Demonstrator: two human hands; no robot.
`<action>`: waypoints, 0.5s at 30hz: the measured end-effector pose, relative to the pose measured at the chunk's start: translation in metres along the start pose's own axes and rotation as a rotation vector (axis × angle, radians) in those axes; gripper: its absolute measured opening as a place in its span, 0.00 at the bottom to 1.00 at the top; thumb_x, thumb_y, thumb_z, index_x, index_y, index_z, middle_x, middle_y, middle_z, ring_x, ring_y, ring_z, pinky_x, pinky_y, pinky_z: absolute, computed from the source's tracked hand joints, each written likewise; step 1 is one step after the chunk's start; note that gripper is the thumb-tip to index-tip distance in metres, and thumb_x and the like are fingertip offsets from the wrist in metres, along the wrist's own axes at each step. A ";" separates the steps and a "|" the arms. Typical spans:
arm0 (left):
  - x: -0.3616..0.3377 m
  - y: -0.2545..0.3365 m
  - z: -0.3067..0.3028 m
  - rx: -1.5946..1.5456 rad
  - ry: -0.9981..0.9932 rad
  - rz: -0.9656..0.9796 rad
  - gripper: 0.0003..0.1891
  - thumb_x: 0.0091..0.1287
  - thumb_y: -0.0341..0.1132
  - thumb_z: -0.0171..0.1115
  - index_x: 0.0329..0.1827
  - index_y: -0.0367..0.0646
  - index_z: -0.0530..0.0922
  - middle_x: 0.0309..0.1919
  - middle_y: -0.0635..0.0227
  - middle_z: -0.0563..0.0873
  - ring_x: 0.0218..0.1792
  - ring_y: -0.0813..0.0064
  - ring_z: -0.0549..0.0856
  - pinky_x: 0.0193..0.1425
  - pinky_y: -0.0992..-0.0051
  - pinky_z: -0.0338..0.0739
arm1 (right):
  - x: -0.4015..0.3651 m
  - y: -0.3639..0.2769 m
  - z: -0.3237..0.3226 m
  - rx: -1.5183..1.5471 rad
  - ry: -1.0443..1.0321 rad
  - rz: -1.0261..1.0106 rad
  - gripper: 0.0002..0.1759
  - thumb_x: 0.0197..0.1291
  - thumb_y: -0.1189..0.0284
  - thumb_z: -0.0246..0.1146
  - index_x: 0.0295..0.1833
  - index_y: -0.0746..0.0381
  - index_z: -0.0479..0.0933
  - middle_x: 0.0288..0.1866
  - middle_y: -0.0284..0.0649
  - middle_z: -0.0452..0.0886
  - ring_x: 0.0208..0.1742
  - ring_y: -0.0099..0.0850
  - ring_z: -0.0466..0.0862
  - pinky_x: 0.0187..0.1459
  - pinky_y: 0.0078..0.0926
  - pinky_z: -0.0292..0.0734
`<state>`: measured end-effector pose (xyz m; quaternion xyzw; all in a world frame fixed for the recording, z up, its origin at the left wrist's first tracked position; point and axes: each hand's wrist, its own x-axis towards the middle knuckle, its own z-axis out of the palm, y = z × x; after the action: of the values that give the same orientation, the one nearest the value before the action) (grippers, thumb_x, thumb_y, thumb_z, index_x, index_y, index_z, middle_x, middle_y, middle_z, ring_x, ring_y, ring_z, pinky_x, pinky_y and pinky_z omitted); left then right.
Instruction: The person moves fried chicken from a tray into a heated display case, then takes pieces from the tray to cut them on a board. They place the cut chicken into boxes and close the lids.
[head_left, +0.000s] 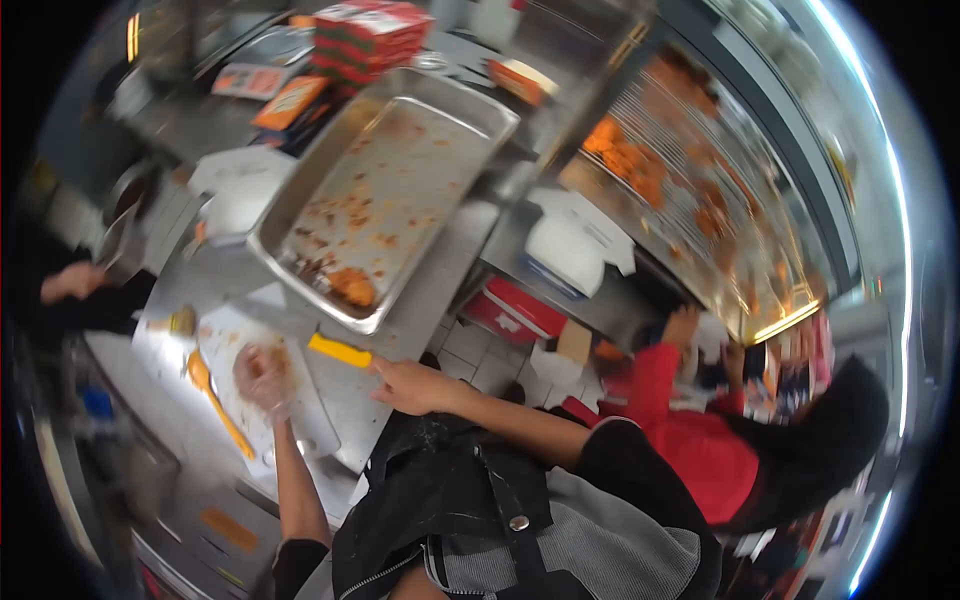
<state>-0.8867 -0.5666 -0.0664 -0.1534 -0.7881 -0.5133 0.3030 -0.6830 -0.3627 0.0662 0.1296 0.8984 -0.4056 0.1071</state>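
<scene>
On the white cutting board [313,410], my left hand [262,380], in a clear glove, is over brown food bits. Its fingers are smeared, so its grip is unclear. My right hand [415,388] is at the board's right, index finger stretched towards a yellow handle [340,350]; the fingertips are at the handle's near end, and contact is hard to judge. An orange utensil [218,405] lies on the board left of my left hand. A brush-like item [180,322] is at the board's upper left corner.
Beyond the board is a large metal tray [410,150] with crumbs and a fried piece. White cartons [565,250] stand beside a heated case [690,150] of fried food. A co-worker in red [690,450] is at the right; another person's hand [78,283] shows far left.
</scene>
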 end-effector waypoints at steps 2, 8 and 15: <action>0.018 -0.021 -0.019 -0.319 -0.021 -0.358 0.09 0.65 0.32 0.61 0.46 0.41 0.80 0.39 0.63 0.84 0.37 0.66 0.83 0.42 0.67 0.78 | -0.039 0.025 -0.030 0.150 -0.176 0.056 0.23 0.68 0.58 0.61 0.60 0.62 0.72 0.42 0.51 0.86 0.46 0.46 0.86 0.49 0.41 0.78; 0.083 0.089 0.019 -1.525 -0.242 -1.207 0.15 0.71 0.42 0.61 0.54 0.42 0.79 0.49 0.60 0.84 0.41 0.73 0.84 0.42 0.72 0.81 | -0.138 0.116 -0.060 0.631 0.212 0.392 0.19 0.68 0.62 0.62 0.56 0.65 0.74 0.38 0.43 0.87 0.39 0.34 0.86 0.43 0.31 0.79; -0.019 0.324 0.220 -1.515 -1.289 -1.365 0.23 0.72 0.52 0.58 0.61 0.46 0.77 0.56 0.62 0.82 0.48 0.74 0.83 0.47 0.72 0.81 | -0.163 0.175 -0.083 0.517 0.370 0.497 0.19 0.72 0.63 0.59 0.59 0.65 0.73 0.39 0.42 0.87 0.38 0.29 0.86 0.41 0.29 0.80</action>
<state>-0.7631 -0.2292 0.0900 -0.0721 -0.2123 -0.7290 -0.6467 -0.4806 -0.2120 0.0453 0.4363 0.7124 -0.5497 0.0021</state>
